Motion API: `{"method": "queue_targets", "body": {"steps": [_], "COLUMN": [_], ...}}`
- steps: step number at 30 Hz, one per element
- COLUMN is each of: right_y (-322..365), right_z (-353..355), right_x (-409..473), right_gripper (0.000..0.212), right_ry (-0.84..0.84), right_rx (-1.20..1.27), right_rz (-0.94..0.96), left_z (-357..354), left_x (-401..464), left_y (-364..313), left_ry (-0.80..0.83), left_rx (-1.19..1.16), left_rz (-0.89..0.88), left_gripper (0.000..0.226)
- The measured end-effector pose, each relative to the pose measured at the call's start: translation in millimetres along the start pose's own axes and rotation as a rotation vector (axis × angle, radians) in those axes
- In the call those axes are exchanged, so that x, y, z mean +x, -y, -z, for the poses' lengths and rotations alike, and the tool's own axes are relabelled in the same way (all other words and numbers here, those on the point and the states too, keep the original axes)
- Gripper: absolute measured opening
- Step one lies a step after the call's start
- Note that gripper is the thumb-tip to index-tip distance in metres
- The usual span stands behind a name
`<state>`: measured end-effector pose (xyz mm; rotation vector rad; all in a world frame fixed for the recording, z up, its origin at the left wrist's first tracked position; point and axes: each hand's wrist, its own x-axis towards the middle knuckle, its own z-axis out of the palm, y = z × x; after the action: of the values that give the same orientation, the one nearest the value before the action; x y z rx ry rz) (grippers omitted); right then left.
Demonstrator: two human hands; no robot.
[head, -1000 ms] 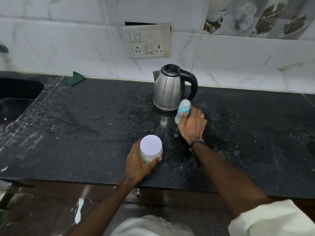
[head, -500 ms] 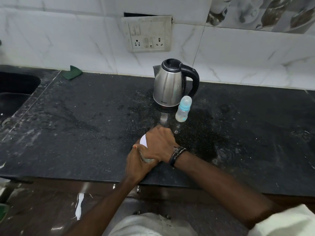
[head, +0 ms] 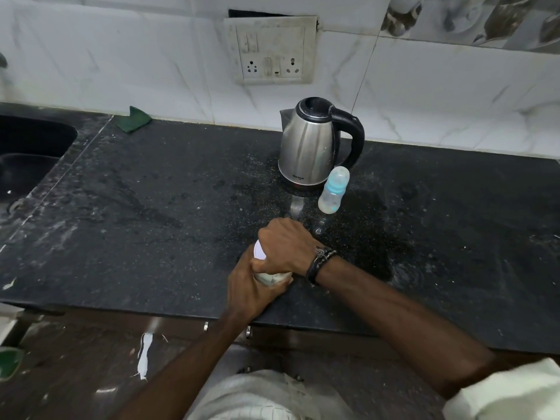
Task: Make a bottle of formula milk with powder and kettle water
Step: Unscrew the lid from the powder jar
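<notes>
head view, only one angle here: down in the lower middle of the frame the left hand [head: 253,286] is wrapped around the body of the powder jar [head: 270,275], fingers curled snug round it, jar sitting on the black countertop [head: 151,222] near its front edge. the right hand [head: 286,245] is clamped over the jar's white lid [head: 259,249] from above, fingers curled down around it, so you only see a sliver of the lid poking out on the left. there's a dark bracelet [head: 321,262] on that wrist. up in the centre-right the steel kettle [head: 309,147] stands by the wall tiles, and the baby bottle [head: 333,190] is upright just beside its base, lower right of it, cap on. green cloth [head: 135,118] upper left by the wall, sink [head: 27,153] at the far left edge, socket plate [head: 272,50] on the tiles above the kettle.
</notes>
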<state>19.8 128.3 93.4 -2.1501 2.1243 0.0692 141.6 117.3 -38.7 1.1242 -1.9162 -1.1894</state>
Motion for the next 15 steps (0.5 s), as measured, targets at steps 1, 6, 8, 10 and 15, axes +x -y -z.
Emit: {"method": "queue_targets", "body": {"steps": [1, 6, 8, 10, 15], "right_y": [-0.4, 0.2, -0.6, -1.0, -5.2], "right_z": [0.3, 3.2, 4.4, 6.5, 5.7], "right_x": [0.2, -1.0, -0.9, -1.3, -3.9], "right_gripper": [0.046, 0.044, 0.043, 0.043, 0.048], "right_ry": [0.0, 0.007, 0.024, 0.052, 0.116], "right_rx": [0.002, -0.05, -0.075, -0.113, -0.247], "right_rz": [0.016, 0.077, 0.106, 0.152, 0.242], "left_z": [-0.7, -2.4, -2.8, -2.7, -0.7], "left_x": [-0.4, -2.1, -1.7, -1.2, -1.5], "left_y": [-0.1, 0.0, 1.7, 3.2, 7.0], "left_ry": [-0.007, -0.034, -0.024, -0.013, -0.008], "left_rx": [0.003, 0.005, 0.01, 0.023, 0.041], "left_rz": [0.0, -0.004, -0.008, -0.013, -0.021], "left_gripper": [0.092, 0.091, 0.09, 0.089, 0.089]}}
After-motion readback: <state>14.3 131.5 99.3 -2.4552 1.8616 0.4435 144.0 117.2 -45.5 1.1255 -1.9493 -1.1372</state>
